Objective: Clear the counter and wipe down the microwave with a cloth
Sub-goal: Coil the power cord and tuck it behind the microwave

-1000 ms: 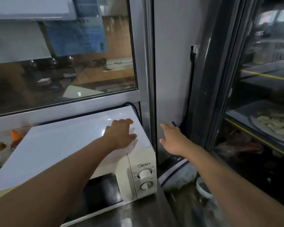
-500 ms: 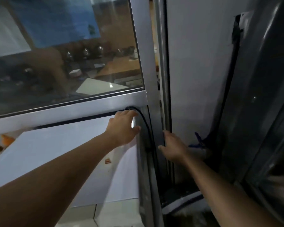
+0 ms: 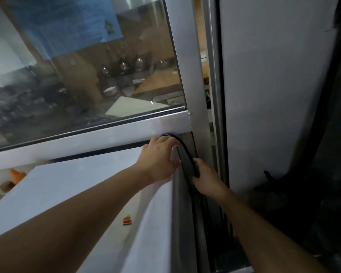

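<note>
The white microwave (image 3: 77, 190) fills the lower left, seen from above, with a small red and yellow sticker (image 3: 127, 220) on its top. My left hand (image 3: 158, 160) grips its back right corner, fingers over the rear edge and thumb on the right edge. A black power cable (image 3: 182, 143) loops out from behind that corner and runs down the narrow gap on the right. My right hand (image 3: 207, 180) is in that gap, its fingers curled round the cable. No cloth is in view.
A glass pane in a metal frame (image 3: 110, 133) stands right behind the microwave, and a metal post (image 3: 187, 75) closes its right side. A white wall panel (image 3: 274, 95) and a dark shape (image 3: 274, 184) lie to the right. Orange food pieces (image 3: 18, 174) sit at far left.
My view has leaned in over the microwave. My left hand slid from the top to the back right corner. My right hand moved from the gap onto the black cable and took hold.
</note>
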